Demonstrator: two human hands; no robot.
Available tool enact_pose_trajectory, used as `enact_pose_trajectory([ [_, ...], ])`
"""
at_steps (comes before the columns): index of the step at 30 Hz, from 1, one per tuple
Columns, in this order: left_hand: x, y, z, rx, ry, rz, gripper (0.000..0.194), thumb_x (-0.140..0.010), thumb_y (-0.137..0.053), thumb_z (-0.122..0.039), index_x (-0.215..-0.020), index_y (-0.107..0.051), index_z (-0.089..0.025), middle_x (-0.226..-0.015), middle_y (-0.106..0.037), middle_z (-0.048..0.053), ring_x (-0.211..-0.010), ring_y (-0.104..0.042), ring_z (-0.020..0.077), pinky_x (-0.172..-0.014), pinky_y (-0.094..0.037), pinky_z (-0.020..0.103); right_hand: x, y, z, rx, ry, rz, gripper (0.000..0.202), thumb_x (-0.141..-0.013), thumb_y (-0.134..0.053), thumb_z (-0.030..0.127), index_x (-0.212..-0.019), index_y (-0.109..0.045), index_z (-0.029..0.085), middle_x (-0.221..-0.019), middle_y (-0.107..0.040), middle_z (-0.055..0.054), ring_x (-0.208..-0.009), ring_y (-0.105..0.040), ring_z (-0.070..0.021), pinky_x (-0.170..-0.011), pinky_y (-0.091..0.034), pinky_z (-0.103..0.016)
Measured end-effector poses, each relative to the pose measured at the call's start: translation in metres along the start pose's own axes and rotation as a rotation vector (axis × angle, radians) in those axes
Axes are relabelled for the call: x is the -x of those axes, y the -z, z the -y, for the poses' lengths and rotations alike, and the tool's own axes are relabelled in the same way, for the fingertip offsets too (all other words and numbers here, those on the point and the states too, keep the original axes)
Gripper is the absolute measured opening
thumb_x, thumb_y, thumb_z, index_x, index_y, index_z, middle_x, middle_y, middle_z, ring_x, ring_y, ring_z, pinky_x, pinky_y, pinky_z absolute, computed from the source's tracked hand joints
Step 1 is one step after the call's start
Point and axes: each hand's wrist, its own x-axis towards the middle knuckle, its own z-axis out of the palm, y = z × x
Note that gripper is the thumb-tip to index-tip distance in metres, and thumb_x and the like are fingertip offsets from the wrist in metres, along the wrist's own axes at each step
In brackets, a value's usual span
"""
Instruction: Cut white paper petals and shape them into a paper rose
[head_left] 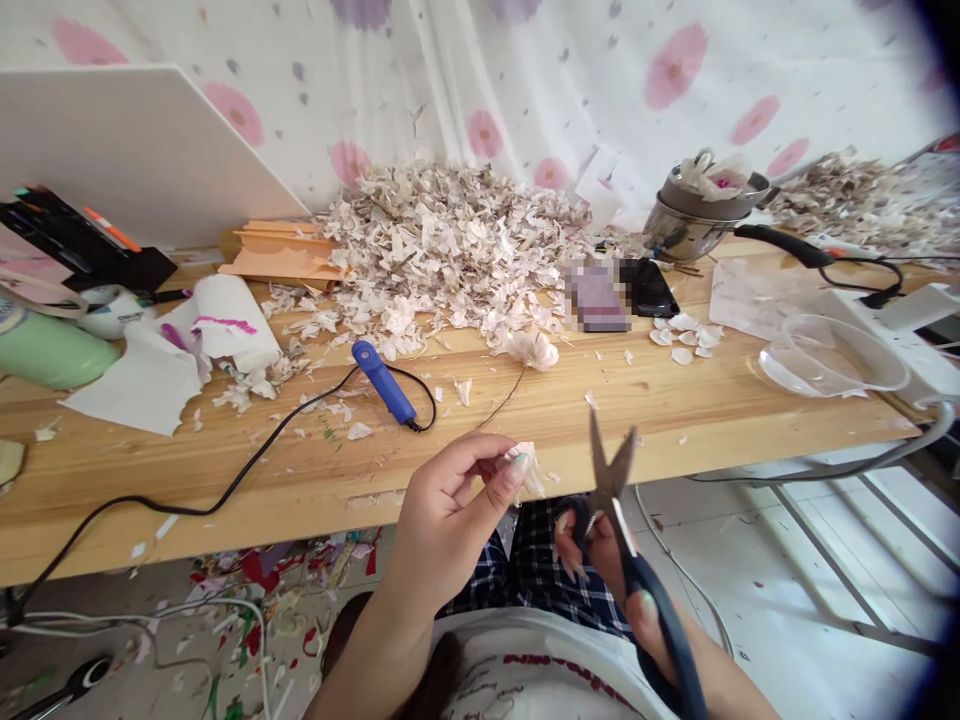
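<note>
Between thumb and fingers, my left hand (465,500) pinches a small pale piece of paper (531,468) at the table's front edge. My right hand (600,560) holds a pair of dark-handled scissors (613,490), blades parted and pointing away from me. The blades are to the right of the pale paper and do not touch it. Just beyond my left hand, a crumpled pale paper flower (534,350) on a thin dark stem lies on the wooden table (285,470).
A large heap of paper scraps (450,250) covers the back. A blue corded tool (384,385) lies left of centre, its cable crossing the table. At right are a pot (697,210), a black phone (649,288), loose petals (686,335), a clear plastic bowl (832,355) and a power strip (911,340).
</note>
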Motion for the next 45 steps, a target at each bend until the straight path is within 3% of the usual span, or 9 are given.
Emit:
enact_pose_trajectory([
  [6, 0.001, -0.004, 0.004, -0.024, -0.059, 0.031, 0.013, -0.084, -0.067, -0.028, -0.094, -0.072, -0.022, -0.085, -0.068, 0.002, -0.076, -0.062, 0.0119, -0.070, -0.050, 0.020, 0.001, -0.012, 0.004, -0.076, -0.017, 0.153, 0.049, -0.086, -0.046, 0.066, -0.112, -0.050, 0.026, -0.092, -0.051, -0.007, -0.081, -0.050, -0.0210, -0.072, -0.047, -0.030],
  [13, 0.002, -0.008, 0.007, -0.044, -0.146, 0.028, 0.017, -0.086, -0.066, -0.024, -0.101, -0.071, -0.031, -0.091, -0.069, -0.001, -0.080, -0.061, 0.0110, -0.076, -0.048, 0.020, 0.002, -0.012, 0.006, -0.113, -0.025, 0.213, 0.046, -0.087, -0.045, 0.065, -0.107, -0.047, 0.025, -0.090, -0.047, -0.005, -0.080, -0.045, -0.0201, -0.070, -0.042, -0.030],
  [22, 0.002, -0.004, 0.010, -0.048, -0.130, 0.052, 0.029, -0.085, -0.067, -0.022, -0.112, -0.066, -0.035, -0.086, -0.065, -0.004, -0.080, -0.058, 0.0086, -0.079, -0.047, 0.018, 0.005, -0.010, -0.007, -0.226, -0.148, 0.182, 0.055, -0.076, -0.054, 0.074, -0.106, -0.053, 0.027, -0.083, -0.048, -0.003, -0.072, -0.046, -0.0193, -0.065, -0.043, -0.030],
  [29, 0.000, -0.004, 0.009, -0.079, -0.151, 0.082, 0.031, -0.087, -0.064, -0.021, -0.115, -0.062, -0.034, -0.085, -0.062, -0.006, -0.080, -0.056, 0.0071, -0.079, -0.045, 0.017, 0.009, -0.004, -0.005, -0.211, -0.149, 0.181, 0.052, -0.084, -0.052, 0.066, -0.116, -0.052, 0.025, -0.091, -0.053, -0.006, -0.079, -0.051, -0.0199, -0.070, -0.045, -0.030],
  [34, 0.001, -0.005, 0.009, -0.114, -0.191, 0.095, 0.031, -0.088, -0.063, -0.020, -0.116, -0.060, -0.034, -0.085, -0.063, -0.006, -0.081, -0.055, 0.0066, -0.080, -0.044, 0.016, 0.005, -0.004, 0.002, -0.217, -0.151, 0.200, 0.054, -0.083, -0.052, 0.068, -0.116, -0.051, 0.025, -0.088, -0.051, -0.005, -0.076, -0.048, -0.0187, -0.068, -0.044, -0.029],
  [45, -0.001, -0.005, 0.007, -0.132, -0.192, 0.108, 0.030, -0.088, -0.063, -0.021, -0.115, -0.061, -0.033, -0.085, -0.063, -0.006, -0.080, -0.056, 0.0071, -0.079, -0.045, 0.017, 0.000, -0.010, 0.001, -0.340, -0.153, 0.194, 0.046, -0.083, -0.055, 0.066, -0.100, -0.050, 0.023, -0.077, -0.045, 0.000, -0.064, -0.034, -0.0129, -0.055, -0.029, -0.023],
])
